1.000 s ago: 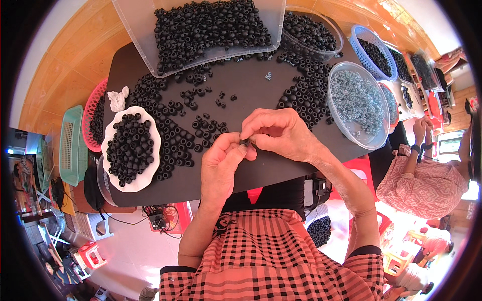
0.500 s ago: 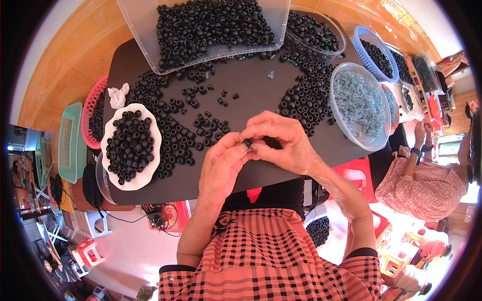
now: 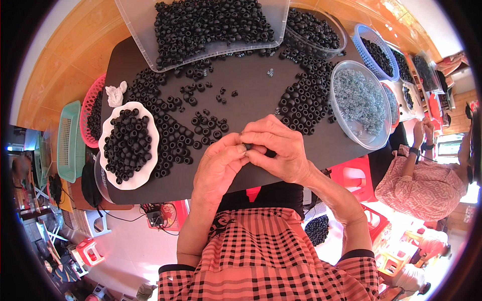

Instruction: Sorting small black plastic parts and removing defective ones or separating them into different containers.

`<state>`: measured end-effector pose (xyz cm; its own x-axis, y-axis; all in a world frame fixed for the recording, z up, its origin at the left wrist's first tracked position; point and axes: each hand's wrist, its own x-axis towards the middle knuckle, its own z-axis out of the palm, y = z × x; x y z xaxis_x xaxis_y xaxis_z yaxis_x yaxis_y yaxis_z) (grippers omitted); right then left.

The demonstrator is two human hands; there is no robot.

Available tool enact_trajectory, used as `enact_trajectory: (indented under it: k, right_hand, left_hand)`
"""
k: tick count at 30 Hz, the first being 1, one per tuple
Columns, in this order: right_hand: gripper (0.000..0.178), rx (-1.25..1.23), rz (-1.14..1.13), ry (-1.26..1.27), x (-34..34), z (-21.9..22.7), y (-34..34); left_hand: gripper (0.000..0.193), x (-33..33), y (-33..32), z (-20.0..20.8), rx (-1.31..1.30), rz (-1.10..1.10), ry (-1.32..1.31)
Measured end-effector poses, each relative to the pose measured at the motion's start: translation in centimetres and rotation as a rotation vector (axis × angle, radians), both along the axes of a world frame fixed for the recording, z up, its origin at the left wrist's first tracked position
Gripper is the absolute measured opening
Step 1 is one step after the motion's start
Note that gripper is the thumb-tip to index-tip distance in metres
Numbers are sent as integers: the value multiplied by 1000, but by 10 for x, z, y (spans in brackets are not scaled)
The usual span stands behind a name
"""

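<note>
My left hand (image 3: pixel 219 168) and my right hand (image 3: pixel 278 148) meet above the table's near edge. Their fingertips pinch a small black plastic piece (image 3: pixel 248 146), mostly covered by the fingers. Another dark piece (image 3: pixel 270 152) shows under the curled fingers of my right hand. Just beyond the hands lies a loose group of round, hollow black pieces (image 3: pixel 208 126), like the bodies of cord locks. To their right spreads a larger patch of such pieces (image 3: pixel 306 103). A clear bowl (image 3: pixel 386 131) of small metal springs stands at the right edge, with one spring group (image 3: pixel 270 72) loose on the tabletop.
A clear bin (image 3: pixel 143 47) of black pieces fills the far side, beside a clear round tub (image 3: pixel 343 37). At left stand a white scalloped plate (image 3: pixel 154 168) heaped with pieces, a pink basket (image 3: pixel 86 118) and a green basket (image 3: pixel 68 150). Another person (image 3: pixel 419 183) sits at right.
My right thumb and fingers have closed further over the black piece, so less of it shows. Both hands have shifted only slightly.
</note>
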<state>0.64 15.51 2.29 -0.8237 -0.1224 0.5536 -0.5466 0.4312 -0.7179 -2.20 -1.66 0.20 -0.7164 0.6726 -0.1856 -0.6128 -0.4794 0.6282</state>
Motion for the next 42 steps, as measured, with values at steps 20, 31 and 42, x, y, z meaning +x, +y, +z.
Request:
enact_trajectory:
  k: [20, 31, 42]
  right_hand:
    - [37, 132, -79, 48, 2, -7, -2]
    - [23, 159, -335, -12, -46, 33, 47]
    - [15, 271, -507, 282, -137, 46, 104]
  left_hand:
    - [29, 4, 6, 0, -76, 45, 71]
    - [40, 10, 13, -4, -28, 119, 150]
    - [35, 10, 10, 7, -67, 82, 118]
